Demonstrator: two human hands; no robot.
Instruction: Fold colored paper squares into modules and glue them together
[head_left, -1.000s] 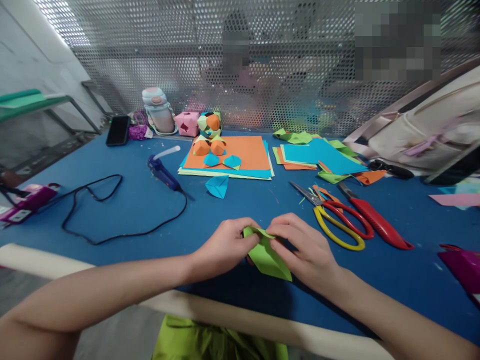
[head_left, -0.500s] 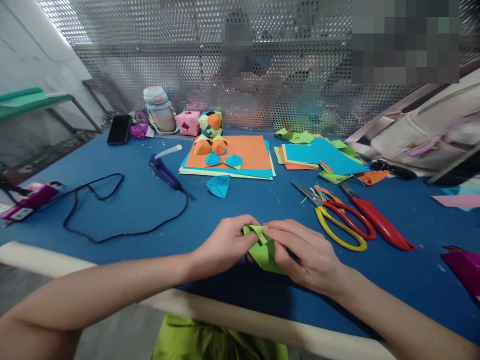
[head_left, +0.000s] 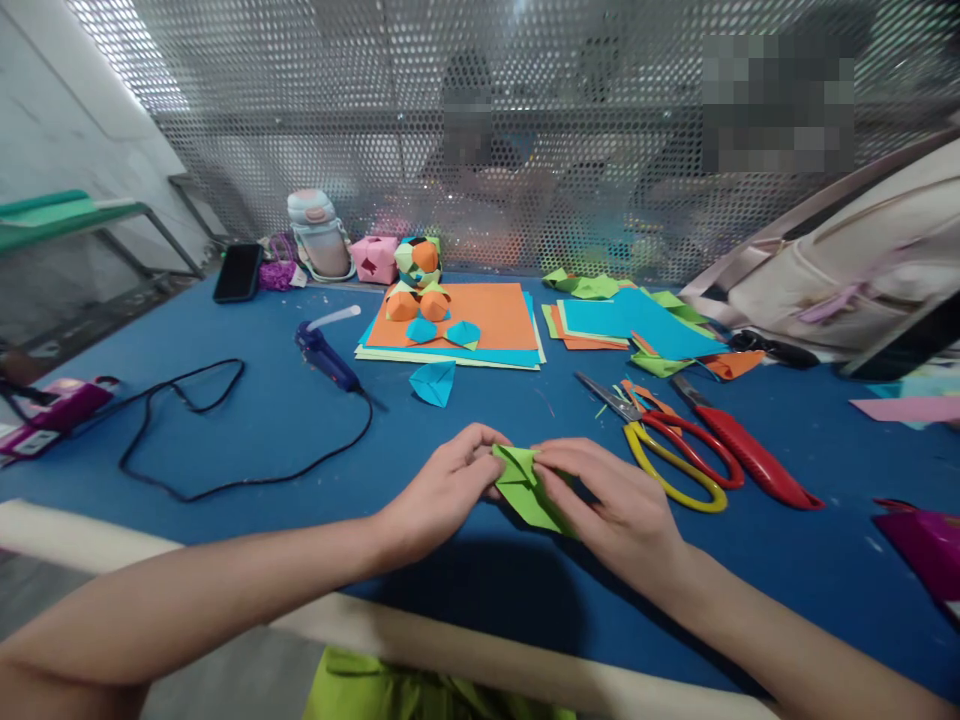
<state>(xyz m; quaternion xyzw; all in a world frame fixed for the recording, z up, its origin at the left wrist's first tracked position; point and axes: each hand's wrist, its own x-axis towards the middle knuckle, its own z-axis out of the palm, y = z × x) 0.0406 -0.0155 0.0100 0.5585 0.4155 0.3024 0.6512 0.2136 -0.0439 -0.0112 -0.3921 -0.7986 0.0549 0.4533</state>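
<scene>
A partly folded piece of green paper (head_left: pixel 529 492) is held just above the blue table between my two hands. My left hand (head_left: pixel 450 490) pinches its left edge, thumb on top and fingers behind. My right hand (head_left: pixel 611 497) grips the upper right side between thumb and fingertips. Creases and a small flap show on the paper's near face; the right fingers cover its right part. Beyond the hands lies a folded blue paper piece (head_left: pixel 433 383). To the right are scissors (head_left: pixel 675 465) with red and yellow handles and a red-handled cutter (head_left: pixel 754 455).
A stack of coloured sheets (head_left: pixel 487 310) carries folded paper shapes and a multicoloured paper ball (head_left: pixel 418 262). A blue glue gun (head_left: pixel 326 355) trails its black cord on the left. More paper (head_left: pixel 600 318), a phone (head_left: pixel 238 273), a bottle (head_left: pixel 322 235) and a pale bag (head_left: pixel 840 260) line the back.
My right fingers have shifted on the green paper, and more of its folded face and flap shows. Both hands still hold it. The whole view has tilted slightly.
</scene>
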